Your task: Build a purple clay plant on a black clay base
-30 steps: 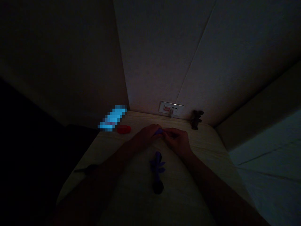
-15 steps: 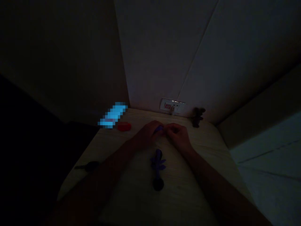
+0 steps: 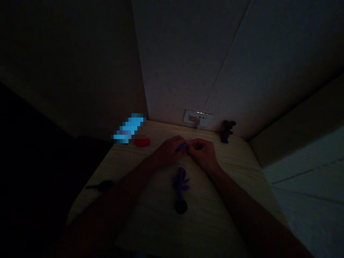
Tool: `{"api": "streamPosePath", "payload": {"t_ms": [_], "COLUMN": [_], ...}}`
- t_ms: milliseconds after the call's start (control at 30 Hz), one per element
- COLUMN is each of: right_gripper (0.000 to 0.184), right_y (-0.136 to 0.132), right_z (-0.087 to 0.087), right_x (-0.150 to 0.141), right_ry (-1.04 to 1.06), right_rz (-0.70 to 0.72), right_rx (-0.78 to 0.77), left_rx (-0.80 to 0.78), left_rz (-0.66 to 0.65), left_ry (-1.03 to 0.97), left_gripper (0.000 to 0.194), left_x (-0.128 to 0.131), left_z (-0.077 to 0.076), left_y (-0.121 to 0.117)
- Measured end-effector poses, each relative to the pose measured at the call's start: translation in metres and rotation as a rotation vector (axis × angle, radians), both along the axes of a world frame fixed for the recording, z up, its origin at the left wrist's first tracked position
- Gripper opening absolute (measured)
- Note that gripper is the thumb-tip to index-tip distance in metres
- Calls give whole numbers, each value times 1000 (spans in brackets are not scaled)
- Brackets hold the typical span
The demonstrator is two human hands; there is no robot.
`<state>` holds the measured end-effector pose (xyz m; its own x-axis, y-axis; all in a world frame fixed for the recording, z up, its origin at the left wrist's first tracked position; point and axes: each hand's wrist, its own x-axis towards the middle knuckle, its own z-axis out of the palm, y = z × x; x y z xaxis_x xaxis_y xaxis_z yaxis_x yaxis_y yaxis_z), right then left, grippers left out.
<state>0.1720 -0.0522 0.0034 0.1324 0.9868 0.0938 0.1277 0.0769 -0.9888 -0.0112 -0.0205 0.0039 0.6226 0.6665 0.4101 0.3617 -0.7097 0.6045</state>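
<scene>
In the dim head view, my left hand (image 3: 170, 150) is closed around a small purple piece (image 3: 181, 146), of which only a part shows. My right hand (image 3: 203, 152) pinches at that piece's right end, thumb and fingertips together; what lies between them is too dark to make out. Nearer to me on the wooden tabletop (image 3: 153, 208) lies a purple stick-like thing (image 3: 180, 190). It has leaf-shaped parts on its sides and a dark round base. Neither hand touches it.
A bright blurred-out screen (image 3: 130, 128) and a red oval object (image 3: 142, 142) are at the back left. A dark object with a thin handle (image 3: 103, 185) lies beside my left forearm. A small dark figure (image 3: 227, 132) stands by the wall, right of a socket panel (image 3: 198, 118).
The whole view has shifted slightly, so most things sit a little higher. Both hands stay together at the purple piece, with only small finger movement.
</scene>
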Motion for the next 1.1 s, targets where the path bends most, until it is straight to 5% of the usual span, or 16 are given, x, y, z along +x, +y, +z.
{"api": "streamPosePath", "payload": {"t_ms": [200, 400, 767, 1100], "right_gripper": [13, 35, 38, 38], "right_y": [6, 9, 6, 8], "right_z": [-1, -4, -1, -4], "right_x": [6, 11, 8, 6], "right_ry": [36, 25, 137, 274], "right_rz": [-216, -90, -88, -39], "right_rx": [-3, 67, -44, -5], "left_rx": [4, 43, 124, 133], "left_rz": [168, 259, 287, 291], "left_ry": [-150, -73, 221, 49], "left_gripper": [13, 12, 44, 43], "left_x": [-5, -3, -2, -2], "left_z": [4, -1, -6, -9], "left_y": [2, 6, 3, 5]}}
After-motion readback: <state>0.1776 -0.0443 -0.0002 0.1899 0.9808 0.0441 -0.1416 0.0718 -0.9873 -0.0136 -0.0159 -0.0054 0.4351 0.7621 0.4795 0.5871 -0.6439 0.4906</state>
